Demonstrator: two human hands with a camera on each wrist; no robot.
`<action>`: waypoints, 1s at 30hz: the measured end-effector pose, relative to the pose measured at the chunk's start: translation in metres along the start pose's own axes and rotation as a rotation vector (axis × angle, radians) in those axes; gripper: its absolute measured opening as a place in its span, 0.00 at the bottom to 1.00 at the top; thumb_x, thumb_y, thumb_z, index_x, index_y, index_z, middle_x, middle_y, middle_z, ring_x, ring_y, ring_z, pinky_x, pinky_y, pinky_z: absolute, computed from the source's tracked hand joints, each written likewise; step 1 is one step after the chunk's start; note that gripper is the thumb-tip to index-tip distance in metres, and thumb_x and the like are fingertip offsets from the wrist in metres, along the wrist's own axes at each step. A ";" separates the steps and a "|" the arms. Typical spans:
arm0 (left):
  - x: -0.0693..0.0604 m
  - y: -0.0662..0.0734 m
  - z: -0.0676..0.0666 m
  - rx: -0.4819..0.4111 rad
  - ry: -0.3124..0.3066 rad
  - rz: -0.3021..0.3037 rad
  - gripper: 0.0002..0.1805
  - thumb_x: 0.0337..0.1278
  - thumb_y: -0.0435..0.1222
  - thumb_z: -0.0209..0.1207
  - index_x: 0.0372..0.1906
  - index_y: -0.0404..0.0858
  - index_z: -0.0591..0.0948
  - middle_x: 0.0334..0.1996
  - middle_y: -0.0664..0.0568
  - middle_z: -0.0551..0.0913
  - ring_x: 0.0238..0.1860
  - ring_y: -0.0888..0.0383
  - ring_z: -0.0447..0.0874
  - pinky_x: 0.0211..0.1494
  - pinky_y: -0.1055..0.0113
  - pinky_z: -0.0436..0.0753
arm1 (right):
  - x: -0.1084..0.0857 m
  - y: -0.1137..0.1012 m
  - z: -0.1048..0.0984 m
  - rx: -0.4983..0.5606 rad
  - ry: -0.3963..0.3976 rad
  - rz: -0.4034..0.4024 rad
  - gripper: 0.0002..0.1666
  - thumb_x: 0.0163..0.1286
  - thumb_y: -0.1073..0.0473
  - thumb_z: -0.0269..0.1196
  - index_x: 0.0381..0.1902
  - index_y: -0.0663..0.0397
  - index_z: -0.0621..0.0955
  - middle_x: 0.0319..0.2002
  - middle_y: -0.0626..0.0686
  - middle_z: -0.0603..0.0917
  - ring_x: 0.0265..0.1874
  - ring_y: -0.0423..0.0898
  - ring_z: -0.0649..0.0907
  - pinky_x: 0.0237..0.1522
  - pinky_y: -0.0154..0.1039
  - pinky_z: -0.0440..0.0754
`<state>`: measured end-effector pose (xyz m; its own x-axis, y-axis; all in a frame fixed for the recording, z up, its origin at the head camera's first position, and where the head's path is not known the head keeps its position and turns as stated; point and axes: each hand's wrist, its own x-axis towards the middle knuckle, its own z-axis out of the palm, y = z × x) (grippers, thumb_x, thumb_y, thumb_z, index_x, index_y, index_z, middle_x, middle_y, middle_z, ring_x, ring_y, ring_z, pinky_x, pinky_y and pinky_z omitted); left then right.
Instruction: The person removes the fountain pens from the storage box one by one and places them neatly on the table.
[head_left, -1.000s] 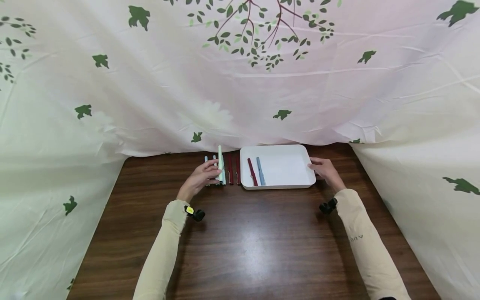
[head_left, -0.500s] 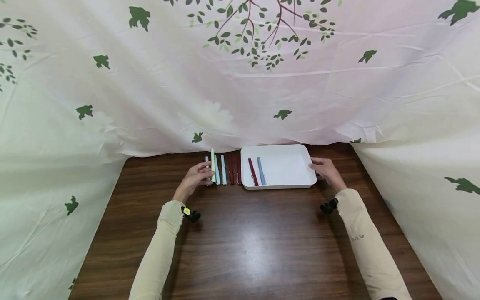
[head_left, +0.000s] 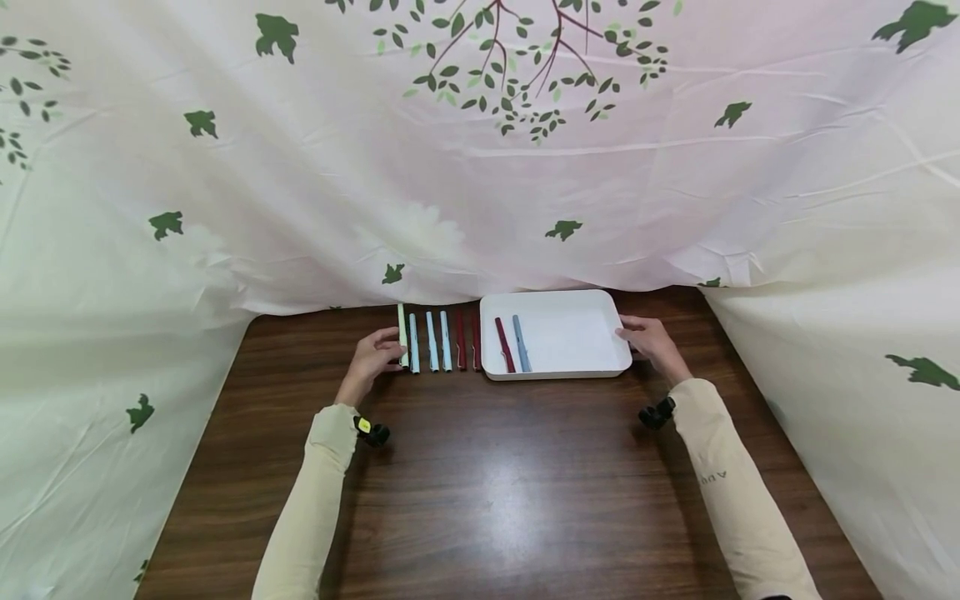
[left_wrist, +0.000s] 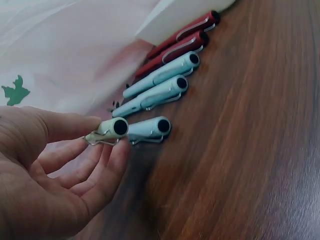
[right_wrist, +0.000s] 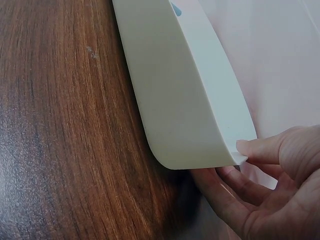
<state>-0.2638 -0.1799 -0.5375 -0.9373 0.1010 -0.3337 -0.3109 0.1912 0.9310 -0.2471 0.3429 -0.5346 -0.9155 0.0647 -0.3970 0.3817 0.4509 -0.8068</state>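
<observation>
My left hand (head_left: 370, 360) pinches a pale green pen (head_left: 402, 333) between thumb and fingers, at the left end of a row of pens. Just right of it lie three light blue pens (head_left: 432, 342), then two dark red pens (head_left: 461, 342) beside the tray. In the left wrist view the green pen (left_wrist: 119, 128) is close against the nearest blue pen (left_wrist: 163, 126). My right hand (head_left: 651, 340) grips the right edge of the white tray (head_left: 577, 333); in the right wrist view the thumb lies on the rim and the fingers are below it.
Inside the tray, toward its left side, lie a dark red pen (head_left: 505, 344) and a grey-blue pen (head_left: 521, 342). The brown wooden table (head_left: 495, 483) extends in front. A patterned cloth (head_left: 480, 183) hangs behind the table and on both sides.
My left hand has moved left with the green pen, from above the blue pens to the left end of the row. The right hand and the tray have stayed in place.
</observation>
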 end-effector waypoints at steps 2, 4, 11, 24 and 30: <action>0.001 -0.002 -0.001 0.017 0.013 -0.006 0.30 0.75 0.29 0.57 0.78 0.31 0.66 0.66 0.29 0.75 0.60 0.42 0.81 0.49 0.63 0.89 | 0.000 0.000 0.000 0.004 0.001 -0.001 0.33 0.85 0.56 0.51 0.81 0.61 0.61 0.77 0.71 0.64 0.66 0.66 0.77 0.58 0.54 0.82; 0.002 -0.005 -0.001 0.039 0.022 -0.016 0.30 0.75 0.29 0.57 0.77 0.29 0.67 0.65 0.28 0.76 0.59 0.43 0.82 0.48 0.64 0.89 | -0.001 -0.001 0.000 0.003 0.002 0.000 0.33 0.85 0.56 0.51 0.81 0.60 0.62 0.77 0.71 0.65 0.66 0.66 0.77 0.58 0.54 0.82; 0.000 -0.008 0.002 0.116 0.071 -0.017 0.25 0.74 0.27 0.57 0.71 0.24 0.72 0.57 0.30 0.81 0.50 0.47 0.86 0.41 0.66 0.88 | -0.001 -0.001 0.001 0.006 0.003 -0.002 0.33 0.84 0.56 0.52 0.81 0.61 0.62 0.76 0.71 0.66 0.66 0.65 0.77 0.58 0.54 0.83; 0.002 -0.007 0.015 0.337 0.208 0.006 0.21 0.73 0.33 0.60 0.65 0.29 0.80 0.54 0.32 0.86 0.48 0.41 0.88 0.37 0.65 0.90 | -0.001 -0.001 0.000 -0.006 0.013 0.003 0.33 0.84 0.56 0.52 0.81 0.61 0.63 0.75 0.71 0.67 0.63 0.63 0.80 0.51 0.47 0.85; 0.002 -0.007 0.016 0.369 0.233 -0.010 0.21 0.75 0.35 0.60 0.65 0.29 0.80 0.54 0.34 0.86 0.47 0.42 0.88 0.39 0.64 0.90 | 0.000 0.000 0.000 -0.014 0.006 -0.003 0.33 0.85 0.56 0.52 0.81 0.61 0.62 0.75 0.72 0.67 0.62 0.62 0.80 0.52 0.46 0.85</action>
<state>-0.2607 -0.1656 -0.5470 -0.9581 -0.1178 -0.2610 -0.2828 0.5318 0.7983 -0.2474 0.3429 -0.5342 -0.9174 0.0685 -0.3920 0.3772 0.4633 -0.8019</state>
